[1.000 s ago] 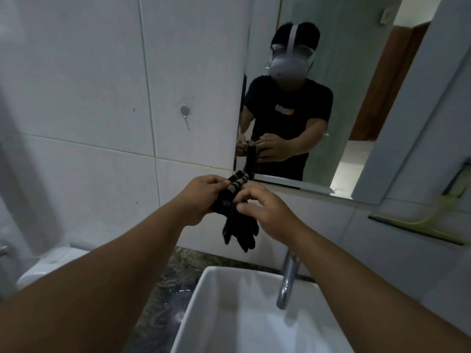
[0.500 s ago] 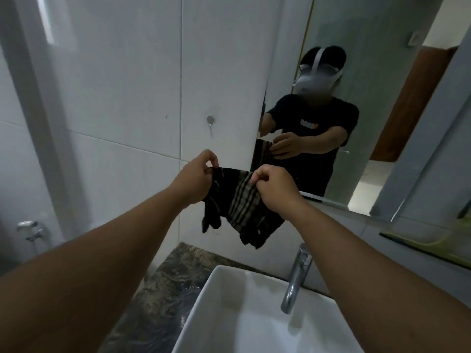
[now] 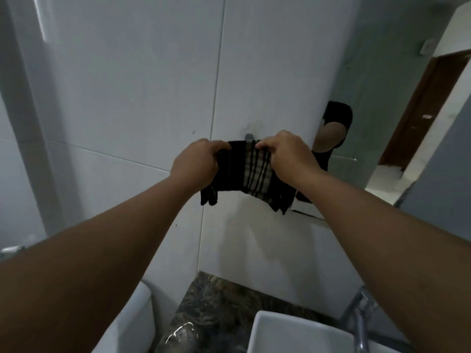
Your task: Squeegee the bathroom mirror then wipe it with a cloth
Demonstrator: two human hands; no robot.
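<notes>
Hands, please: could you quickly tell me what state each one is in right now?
Left hand: closed, gripping the left top edge of the striped cloth.
Right hand: closed, gripping the cloth's right top edge.

Dark marbled stone surface (image 3: 219,301) runs along the bottom, under the tiled wall. White basin (image 3: 293,332) sits on it, w/ a chrome tap (image 3: 362,317) just right of basin. Wet shiny patch left of basin.
</notes>
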